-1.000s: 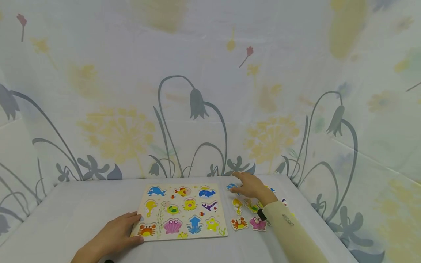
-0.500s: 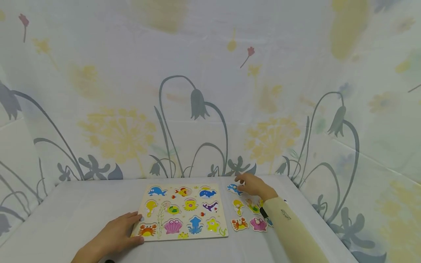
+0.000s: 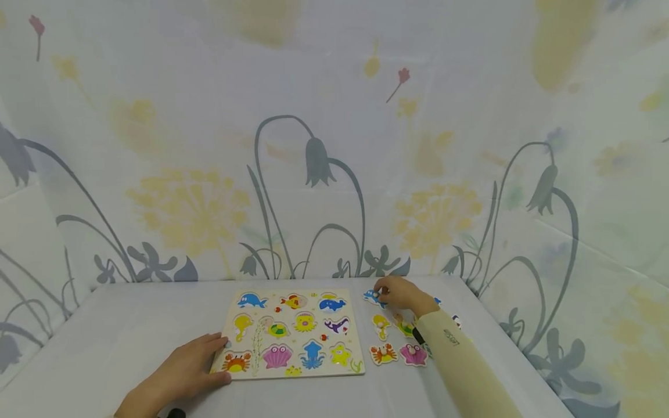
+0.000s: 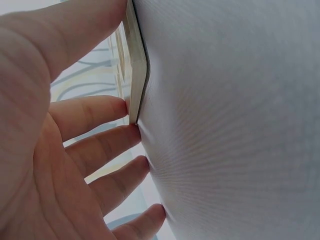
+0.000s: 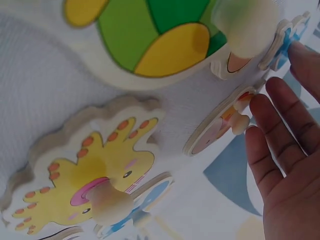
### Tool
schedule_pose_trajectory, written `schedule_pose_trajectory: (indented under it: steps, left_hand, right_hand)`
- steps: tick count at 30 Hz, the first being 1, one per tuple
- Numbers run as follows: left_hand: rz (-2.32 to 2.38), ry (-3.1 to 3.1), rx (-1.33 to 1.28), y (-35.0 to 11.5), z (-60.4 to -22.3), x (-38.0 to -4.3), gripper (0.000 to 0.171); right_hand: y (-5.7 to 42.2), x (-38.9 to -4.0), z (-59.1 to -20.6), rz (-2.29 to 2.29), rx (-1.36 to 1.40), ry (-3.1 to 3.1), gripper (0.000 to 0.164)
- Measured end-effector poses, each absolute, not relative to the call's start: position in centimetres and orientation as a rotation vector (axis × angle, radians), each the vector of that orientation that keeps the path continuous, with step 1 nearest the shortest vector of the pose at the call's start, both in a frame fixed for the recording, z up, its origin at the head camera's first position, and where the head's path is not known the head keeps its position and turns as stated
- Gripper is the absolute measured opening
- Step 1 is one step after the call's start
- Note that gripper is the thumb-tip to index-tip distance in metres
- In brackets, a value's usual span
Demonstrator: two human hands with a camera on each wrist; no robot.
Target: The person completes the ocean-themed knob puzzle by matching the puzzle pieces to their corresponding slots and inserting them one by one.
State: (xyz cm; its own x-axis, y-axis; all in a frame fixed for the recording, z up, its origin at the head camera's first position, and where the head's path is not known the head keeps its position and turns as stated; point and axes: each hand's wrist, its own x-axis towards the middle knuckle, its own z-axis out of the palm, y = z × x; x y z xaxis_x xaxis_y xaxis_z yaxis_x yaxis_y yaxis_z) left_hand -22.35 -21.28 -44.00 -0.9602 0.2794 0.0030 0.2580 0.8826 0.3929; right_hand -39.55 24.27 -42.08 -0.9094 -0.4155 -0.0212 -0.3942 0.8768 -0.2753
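Eleven sea-creature recesses in the puzzle board

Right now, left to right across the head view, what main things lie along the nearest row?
Bare left hand, orange crab picture on the pale wooden board, pink shell picture, blue squid picture, yellow star picture, loose orange crab piece, loose pink shell piece.

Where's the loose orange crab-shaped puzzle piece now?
In the head view, the orange crab-shaped piece lies right of the pale wooden puzzle board, left of the pink shell-shaped piece.
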Motion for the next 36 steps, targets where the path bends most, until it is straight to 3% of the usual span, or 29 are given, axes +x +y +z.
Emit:
schedule_pose_trajectory:
  steps: [36]
  left_hand:
    - [0.591,3.015,0.396,-21.0,-43.9,-22.2,0.079]
  right_hand:
    - [22.1,-39.9,-41.8,-0.576,-0.658,2.959,0.007]
